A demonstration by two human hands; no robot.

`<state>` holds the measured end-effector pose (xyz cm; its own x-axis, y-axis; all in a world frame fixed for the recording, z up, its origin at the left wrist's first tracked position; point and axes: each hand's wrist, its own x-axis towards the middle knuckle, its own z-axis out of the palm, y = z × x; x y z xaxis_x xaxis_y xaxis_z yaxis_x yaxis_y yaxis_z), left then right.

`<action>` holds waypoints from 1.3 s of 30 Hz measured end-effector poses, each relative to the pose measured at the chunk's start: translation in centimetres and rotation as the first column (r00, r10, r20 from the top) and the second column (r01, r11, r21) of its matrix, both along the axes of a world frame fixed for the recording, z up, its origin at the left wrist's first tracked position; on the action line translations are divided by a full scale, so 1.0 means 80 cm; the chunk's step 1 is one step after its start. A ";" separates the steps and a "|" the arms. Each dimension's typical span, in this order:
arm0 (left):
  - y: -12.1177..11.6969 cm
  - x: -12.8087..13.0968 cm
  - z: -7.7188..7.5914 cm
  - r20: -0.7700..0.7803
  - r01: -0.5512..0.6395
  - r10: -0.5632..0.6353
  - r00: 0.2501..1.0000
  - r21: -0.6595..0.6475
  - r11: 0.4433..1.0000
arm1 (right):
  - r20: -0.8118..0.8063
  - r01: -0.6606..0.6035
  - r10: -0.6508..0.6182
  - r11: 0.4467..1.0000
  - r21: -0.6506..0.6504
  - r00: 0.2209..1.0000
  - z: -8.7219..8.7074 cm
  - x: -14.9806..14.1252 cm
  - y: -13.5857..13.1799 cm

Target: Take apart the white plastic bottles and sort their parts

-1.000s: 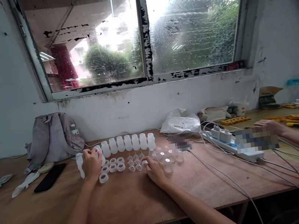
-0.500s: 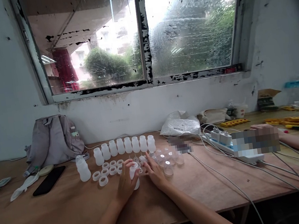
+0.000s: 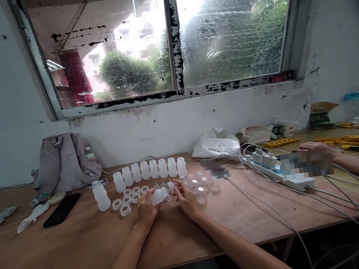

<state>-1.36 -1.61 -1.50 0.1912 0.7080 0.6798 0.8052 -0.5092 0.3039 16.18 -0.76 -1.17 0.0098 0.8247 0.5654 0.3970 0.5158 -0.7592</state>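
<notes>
My left hand (image 3: 147, 211) is closed around a frosted white baby bottle (image 3: 157, 197), which lies tilted with its mouth to the right. At that mouth is a clear piece (image 3: 166, 194), perhaps a teat. Facing it, my right hand (image 3: 185, 201) has its fingers curled; a small whitish piece (image 3: 171, 186) shows at the fingertips, too small to name. Several white rings (image 3: 125, 210) lie left of my hands. Several clear domed caps (image 3: 201, 198) sit to the right. Behind stands a row of similar bottles (image 3: 145, 170).
One stacked-looking bottle (image 3: 101, 196) stands apart at left, near a black phone (image 3: 62, 210) and a grey backpack (image 3: 65, 164). To the right are a power strip (image 3: 293, 181) with cables and a plastic bag (image 3: 216, 144). Another person's hand (image 3: 317, 150) is at far right.
The bottle in my left hand has gone from upright to tilted, its mouth now pointing right. My right hand's fingers are more curled. The whole view has shifted slightly.
</notes>
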 end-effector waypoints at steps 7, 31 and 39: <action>0.003 0.001 -0.004 -0.045 -0.038 0.040 0.998 0.047 0.998 | -0.010 -0.098 0.097 0.995 -0.023 0.995 0.003 -0.004 -0.004; -0.002 -0.002 0.002 -0.065 0.009 -0.006 0.998 0.038 0.999 | -0.011 -0.027 0.027 0.998 -0.059 1.000 0.008 -0.003 -0.004; -0.003 -0.003 0.003 -0.063 0.042 -0.040 0.997 0.033 0.999 | 0.005 -0.066 0.067 0.992 -0.108 0.998 0.010 -0.003 -0.002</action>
<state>-1.61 -1.82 -1.27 0.2625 0.6752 0.6893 0.8001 -0.5517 0.2357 15.91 -0.93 -0.39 -0.0517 0.8796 0.4728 0.3715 0.4564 -0.8085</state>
